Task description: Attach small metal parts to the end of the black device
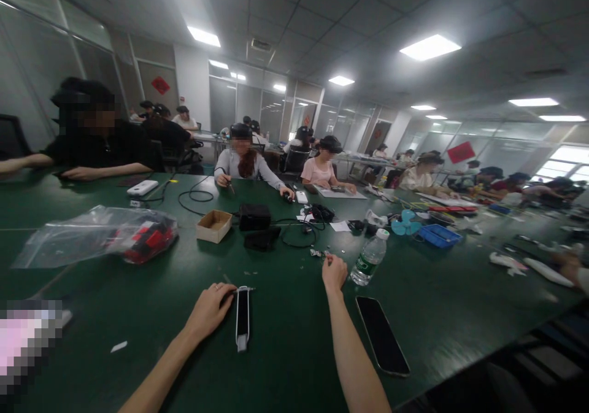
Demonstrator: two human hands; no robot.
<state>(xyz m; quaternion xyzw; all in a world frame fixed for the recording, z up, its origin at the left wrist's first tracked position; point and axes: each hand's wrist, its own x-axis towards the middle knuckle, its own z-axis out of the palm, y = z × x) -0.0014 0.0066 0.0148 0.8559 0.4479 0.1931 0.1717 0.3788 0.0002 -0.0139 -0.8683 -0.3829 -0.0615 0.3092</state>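
Note:
My left hand [212, 307] rests on the green table, its fingertips and thumb drawn together at the upper left end of a slim device [242, 316] with a black face and pale frame. A thin metallic bit lies crosswise at that end. Farther forward, my right hand [334, 273] has its fingers curled in a pinch beside some small shiny parts [317, 253]. Whatever sits between those fingertips is too small to make out. Just right of that hand stands a water bottle [369, 258] with a green label. A dark-screened phone [381, 335] lies alongside my right forearm.
A plastic bag [142, 236] with red and black items lies left, near an open cardboard box [214, 226] and a black box [254, 216]. Cables run across the table [294, 351]. A blue fan [405, 223] and blue basket [440, 235] are right. Co-workers sit opposite.

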